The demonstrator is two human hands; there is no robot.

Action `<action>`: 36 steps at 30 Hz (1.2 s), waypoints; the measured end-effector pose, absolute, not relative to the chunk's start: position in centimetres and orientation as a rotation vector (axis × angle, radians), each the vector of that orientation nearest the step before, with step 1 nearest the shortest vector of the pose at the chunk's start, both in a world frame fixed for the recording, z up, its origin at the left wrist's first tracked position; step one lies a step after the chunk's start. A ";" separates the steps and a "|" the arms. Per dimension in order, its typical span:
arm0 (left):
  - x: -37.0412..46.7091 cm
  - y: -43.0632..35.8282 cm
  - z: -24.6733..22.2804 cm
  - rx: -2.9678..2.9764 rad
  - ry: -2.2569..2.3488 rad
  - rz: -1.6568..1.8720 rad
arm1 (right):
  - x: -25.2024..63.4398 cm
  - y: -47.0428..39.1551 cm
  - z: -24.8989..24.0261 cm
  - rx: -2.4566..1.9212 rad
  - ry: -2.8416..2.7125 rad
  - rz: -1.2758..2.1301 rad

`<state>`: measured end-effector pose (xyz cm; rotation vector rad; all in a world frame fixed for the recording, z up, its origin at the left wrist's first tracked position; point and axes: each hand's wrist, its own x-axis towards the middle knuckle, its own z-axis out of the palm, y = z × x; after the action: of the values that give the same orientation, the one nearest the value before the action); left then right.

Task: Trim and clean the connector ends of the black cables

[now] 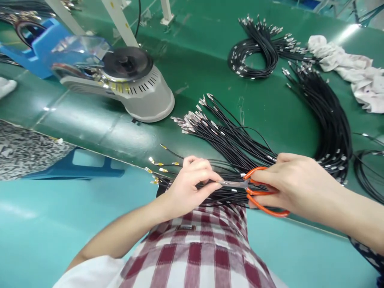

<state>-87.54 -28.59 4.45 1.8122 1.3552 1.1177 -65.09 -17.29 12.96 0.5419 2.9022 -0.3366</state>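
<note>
My right hand point(288, 184) is wrapped round the orange handles of a pair of scissors point(260, 193). Their blades point left and reach the fingertips of my left hand point(196, 182). That hand is closed in a pinch between thumb and fingers, beside the blade tips. What it pinches is too small to make out. Beneath both hands lies a bundle of thin black cables point(228, 150) with silvery connector ends at the upper left. Several cable ends with yellow and white tags point(162, 170) stick out left of my left hand, near the table edge.
A grey lamp-like device with a round base point(147, 96) stands at left by a blue holder point(45, 48). Coiled black cables point(255, 60) lie at the back, a thick cable bundle point(330, 116) at right. A crumpled white cloth point(348, 68) lies on the green table point(198, 52).
</note>
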 end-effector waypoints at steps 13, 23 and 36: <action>-87.6 -29.0 4.8 1.876 1.308 1.168 | -66.1 -17.8 13.9 0.536 2.813 -0.314; -87.5 -29.3 4.4 1.838 1.298 1.224 | -66.0 -18.1 13.1 0.542 2.781 -0.297; -87.6 -29.4 4.8 1.869 1.290 1.163 | -66.3 -18.5 13.4 0.522 2.830 -0.277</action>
<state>-87.60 -29.41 4.77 1.8693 1.2896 1.1633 -66.28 -18.45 13.36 0.5225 2.8298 -0.2771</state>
